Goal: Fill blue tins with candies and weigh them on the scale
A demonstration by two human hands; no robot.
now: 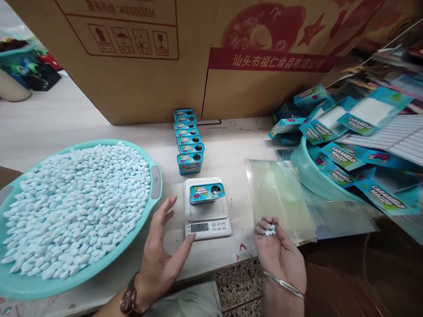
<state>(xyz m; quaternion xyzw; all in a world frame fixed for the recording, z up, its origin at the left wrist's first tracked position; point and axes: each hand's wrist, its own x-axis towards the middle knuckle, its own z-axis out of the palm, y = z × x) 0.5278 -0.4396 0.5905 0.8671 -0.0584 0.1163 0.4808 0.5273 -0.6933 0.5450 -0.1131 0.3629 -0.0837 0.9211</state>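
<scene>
A small blue candy tin (206, 193) with a dark round window lies on a white digital scale (208, 211), whose display is lit. My left hand (165, 242) is beside the scale's left edge, thumb and fingers spread, with nothing in it. Palm up at the right, my right hand (279, 246) curls its fingers around a few pale blue candies (269, 230). A turquoise basin (153, 207) heaped with pale blue candies (79, 207) stands to the left. Behind the scale, several matching tins (190, 163) stand in a row.
A big cardboard box (148, 88) walls off the back. At right, a turquoise tub (310, 171) overflows with blue printed cartons (345, 156). Clear plastic sheets (277, 193) lie before it, near the table's front edge. Speckled floor (238, 281) shows below.
</scene>
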